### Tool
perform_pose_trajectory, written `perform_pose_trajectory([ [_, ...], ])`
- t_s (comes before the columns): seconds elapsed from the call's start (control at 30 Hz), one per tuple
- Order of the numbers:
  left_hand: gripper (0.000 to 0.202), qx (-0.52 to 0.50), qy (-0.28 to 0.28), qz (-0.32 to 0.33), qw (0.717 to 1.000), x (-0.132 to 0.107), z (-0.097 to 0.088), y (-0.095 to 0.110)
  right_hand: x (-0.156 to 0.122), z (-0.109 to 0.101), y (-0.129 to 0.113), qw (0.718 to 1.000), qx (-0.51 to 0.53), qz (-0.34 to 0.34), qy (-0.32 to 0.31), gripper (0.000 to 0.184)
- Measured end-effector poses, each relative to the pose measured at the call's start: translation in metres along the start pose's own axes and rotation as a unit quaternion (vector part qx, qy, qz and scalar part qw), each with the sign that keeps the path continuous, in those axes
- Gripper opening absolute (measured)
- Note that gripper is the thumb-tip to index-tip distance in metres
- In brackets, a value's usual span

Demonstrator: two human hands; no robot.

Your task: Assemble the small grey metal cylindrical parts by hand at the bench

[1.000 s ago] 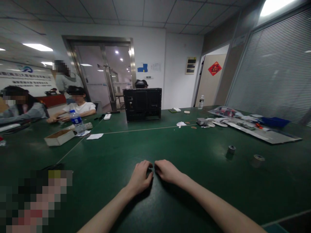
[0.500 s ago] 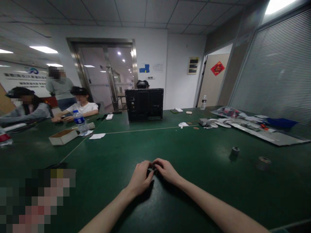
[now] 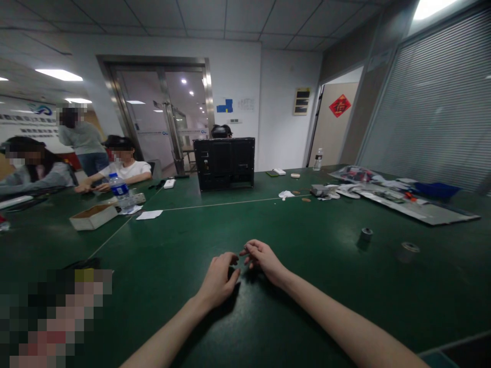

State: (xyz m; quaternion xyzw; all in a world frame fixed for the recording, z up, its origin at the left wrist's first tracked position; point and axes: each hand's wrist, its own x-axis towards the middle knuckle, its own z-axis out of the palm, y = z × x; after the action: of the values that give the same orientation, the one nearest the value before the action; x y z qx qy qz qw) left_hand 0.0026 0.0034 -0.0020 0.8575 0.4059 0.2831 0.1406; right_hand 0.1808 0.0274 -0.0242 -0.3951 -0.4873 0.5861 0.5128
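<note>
My left hand (image 3: 219,277) rests on the green table (image 3: 307,266) with its fingers curled down around something small and dark that I cannot make out. My right hand (image 3: 263,260) is lifted a little above the table just to its right, fingertips pinched together; whatever they hold is too small to name. The two hands are a few centimetres apart.
A black computer case (image 3: 224,163) stands at the far middle. Two small tape rolls (image 3: 366,234) lie to the right, with papers and a blue tray (image 3: 435,190) beyond. A cardboard box (image 3: 93,216) and water bottle (image 3: 120,192) sit left, near seated people.
My hands were touching at the fingertips half a second ago. Now the right hand has lifted and drawn slightly away, pinched. A standing person at the far left has walked further left.
</note>
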Motion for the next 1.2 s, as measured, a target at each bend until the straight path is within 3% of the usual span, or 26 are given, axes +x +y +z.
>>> perform_pose_trajectory([
  [0.3,0.017,0.006,-0.017,-0.001,1.0,0.0002,-0.0025,0.003,-0.0023,0.0,-0.0019,0.997,0.073,0.012,-0.004,0.042],
  [1.0,0.017,-0.009,-0.022,-0.004,1.0,0.0001,-0.0035,0.006,-0.0059,0.0035,-0.0032,1.0,0.03,-0.002,0.009,0.033],
  [1.2,0.018,-0.012,-0.019,-0.001,1.0,-0.0002,-0.0039,0.0063,-0.0059,0.0031,-0.0043,1.0,0.029,0.007,0.008,0.039],
])
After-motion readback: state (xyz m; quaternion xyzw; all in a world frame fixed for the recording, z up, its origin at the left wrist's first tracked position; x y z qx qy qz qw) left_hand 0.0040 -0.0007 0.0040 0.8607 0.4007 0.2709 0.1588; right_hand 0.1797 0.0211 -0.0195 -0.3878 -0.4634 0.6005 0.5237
